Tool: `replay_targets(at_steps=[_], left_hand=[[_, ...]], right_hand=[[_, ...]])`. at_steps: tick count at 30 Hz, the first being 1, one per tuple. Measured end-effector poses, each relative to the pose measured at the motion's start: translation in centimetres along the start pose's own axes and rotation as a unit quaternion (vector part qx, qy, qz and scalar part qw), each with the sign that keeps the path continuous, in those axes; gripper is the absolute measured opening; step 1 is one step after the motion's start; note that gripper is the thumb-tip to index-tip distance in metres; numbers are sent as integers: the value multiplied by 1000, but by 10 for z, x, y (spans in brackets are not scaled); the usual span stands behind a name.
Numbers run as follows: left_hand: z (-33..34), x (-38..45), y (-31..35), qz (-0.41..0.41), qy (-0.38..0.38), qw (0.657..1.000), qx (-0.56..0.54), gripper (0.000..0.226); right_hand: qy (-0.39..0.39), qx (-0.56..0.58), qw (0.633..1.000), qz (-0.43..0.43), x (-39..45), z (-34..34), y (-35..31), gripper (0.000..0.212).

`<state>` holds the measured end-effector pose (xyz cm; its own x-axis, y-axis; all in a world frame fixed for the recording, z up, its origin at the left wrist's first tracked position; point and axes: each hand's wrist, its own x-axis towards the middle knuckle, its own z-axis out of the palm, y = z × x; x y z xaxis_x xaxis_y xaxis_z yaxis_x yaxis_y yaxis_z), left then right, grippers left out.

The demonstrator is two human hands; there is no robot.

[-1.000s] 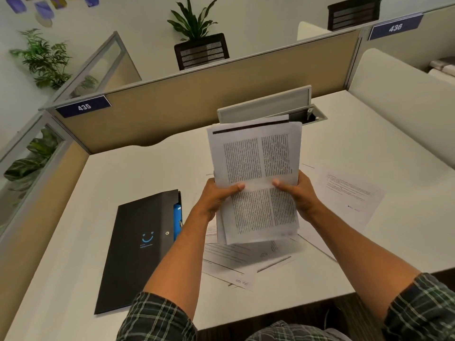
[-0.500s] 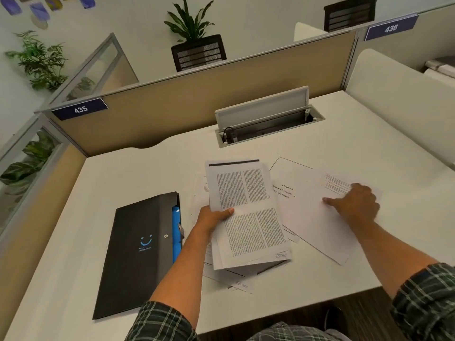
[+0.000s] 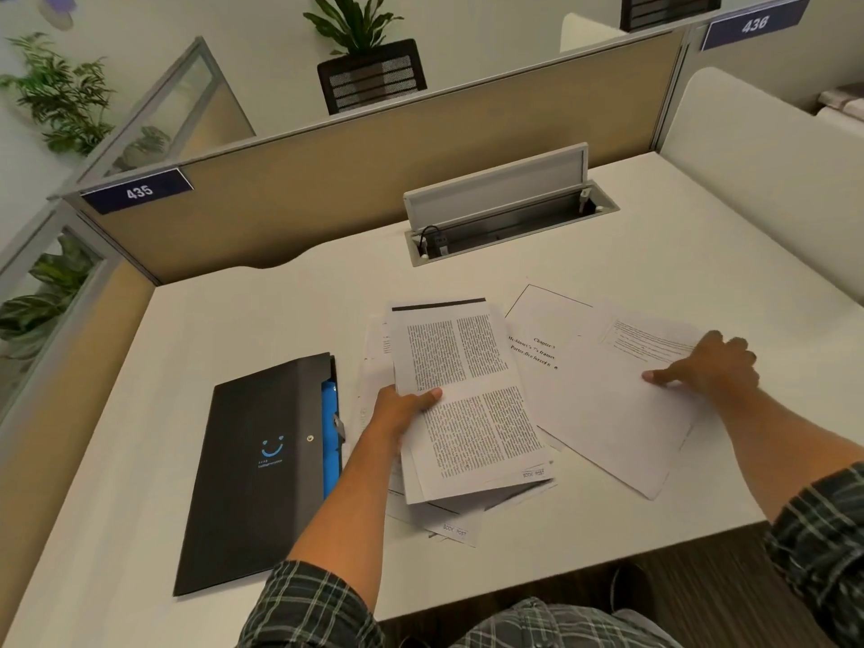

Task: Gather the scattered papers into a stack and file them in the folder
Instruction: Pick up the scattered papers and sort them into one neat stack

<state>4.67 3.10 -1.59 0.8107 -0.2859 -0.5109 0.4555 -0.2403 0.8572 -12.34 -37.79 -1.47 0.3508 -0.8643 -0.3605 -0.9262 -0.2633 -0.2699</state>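
Note:
My left hand [image 3: 402, 409] grips a stack of printed papers [image 3: 467, 404] by its left edge, thumb on top, held low over the white desk [image 3: 187, 329]. More loose sheets [image 3: 449, 526] lie under the stack. To the right lies a white sheet [image 3: 603, 413] over a chapter page [image 3: 537, 334]. My right hand [image 3: 710, 367] rests on that white sheet, thumb pressing it, fingers curled at its far edge. A black folder [image 3: 252, 470] with a blue smile mark lies shut at the left, blue inside showing along its right edge.
An open cable tray [image 3: 505, 222] with a raised lid sits at the back of the desk. Beige partitions [image 3: 327, 180] wall the back and left, a white panel [image 3: 771, 180] stands at the right. The desk's front edge is near my sleeves.
Both hands held the stack upright a second ago. My left hand has lowered it toward the desk, and my right hand let go and moved right onto the white sheet.

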Motion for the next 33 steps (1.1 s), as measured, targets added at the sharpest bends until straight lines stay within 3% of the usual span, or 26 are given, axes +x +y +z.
replay_targets(at_steps=[3,7,10,15,20,24,28,29,31,33], left_hand=[[2,2,0,-3,2,1000,5,52],[2,5,-2,-5,-2,1000,-4,51],[1,6,-1,-3,-3,1000,-14,50],[2,5,5,7,-12,1000,-19,49],[4,3,9,18,-23,999,-29,47],[3,2,12,27,-29,999,-29,45],[0,0,16,-1,-16,1000,-5,22],[-3,-3,18,-22,-16,1000,-12,10],[-7,-3,19,-64,-35,997,-25,37],[-7,-3,24,-69,-79,994,-43,55]], right_hand=[[-23,101,994,24,-3,1,-9,97],[77,244,967,4,-24,21,-14,63],[137,266,953,-50,-43,32,-33,36],[206,238,936,-154,-68,12,-85,31],[273,298,843,-356,-108,-27,-137,30],[180,459,744,-450,-149,-58,-161,24],[-3,598,668,-443,-165,-73,-169,16],[-25,606,667,-433,-163,-73,-170,15],[-47,585,696,-414,-156,-68,-169,13],[-59,520,757,-391,-143,-56,-167,18]])
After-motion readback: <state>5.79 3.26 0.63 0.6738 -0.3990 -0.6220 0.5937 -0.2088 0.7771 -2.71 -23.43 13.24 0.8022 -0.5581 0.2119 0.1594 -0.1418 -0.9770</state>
